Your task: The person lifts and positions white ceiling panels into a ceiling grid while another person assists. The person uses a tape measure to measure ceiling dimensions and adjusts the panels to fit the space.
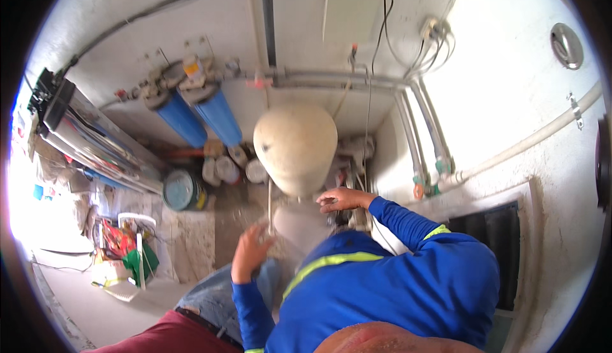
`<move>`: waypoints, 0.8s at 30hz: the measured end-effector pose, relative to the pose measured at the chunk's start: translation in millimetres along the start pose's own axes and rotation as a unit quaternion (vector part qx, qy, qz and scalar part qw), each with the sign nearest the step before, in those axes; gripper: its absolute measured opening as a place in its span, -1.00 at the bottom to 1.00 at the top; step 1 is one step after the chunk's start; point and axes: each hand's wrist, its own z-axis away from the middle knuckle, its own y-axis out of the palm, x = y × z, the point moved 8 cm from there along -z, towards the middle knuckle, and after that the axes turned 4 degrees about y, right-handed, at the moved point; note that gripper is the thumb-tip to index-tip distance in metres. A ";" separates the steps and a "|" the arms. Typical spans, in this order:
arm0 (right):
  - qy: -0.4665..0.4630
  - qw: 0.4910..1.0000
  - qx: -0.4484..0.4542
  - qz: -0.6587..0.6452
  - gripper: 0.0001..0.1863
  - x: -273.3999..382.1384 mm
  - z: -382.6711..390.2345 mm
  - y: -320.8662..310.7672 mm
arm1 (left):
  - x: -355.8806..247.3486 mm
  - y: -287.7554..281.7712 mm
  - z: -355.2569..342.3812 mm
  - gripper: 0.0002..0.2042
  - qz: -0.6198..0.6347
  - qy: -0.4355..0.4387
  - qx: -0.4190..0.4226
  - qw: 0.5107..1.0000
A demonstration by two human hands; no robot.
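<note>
A cream-coloured rounded tank (296, 143) stands upright in front of me, narrowing toward its base. My left hand (252, 251), slightly blurred, is raised to the left below the tank, fingers apart and nothing visible in them. Close to its fingertips is a thin pale upright pipe (270, 208). My right hand (344, 199) reaches in by the tank's lower right side, its fingers stretched toward the left; I see nothing held. Whether its fingertips touch the tank I cannot tell. Both arms wear blue sleeves.
Two blue filter housings (217, 116) hang on the wall, with grey pipes (331, 80) beside them. A tall metallic cylinder (105, 133) leans at left near a lidded bucket (180, 188). Close on my left is another person in a red shirt (175, 335). A dark framed opening (491, 244) lies right.
</note>
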 end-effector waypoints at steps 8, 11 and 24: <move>-0.454 0.843 -0.232 -0.173 0.01 293.1 34.3 -280.3 | 19.1 -11.6 52.8 -0.66 0.243 -0.071 -0.158 0.955; -0.604 0.715 -0.265 -0.232 -0.20 385.1 95.6 -383.3 | -32.6 -58.0 41.3 -0.67 0.279 -0.003 -0.240 0.930; -0.675 0.459 -0.202 -0.542 0.52 452.3 194.4 -640.1 | -628.3 -216.2 -147.9 -0.68 0.159 0.586 -0.289 0.740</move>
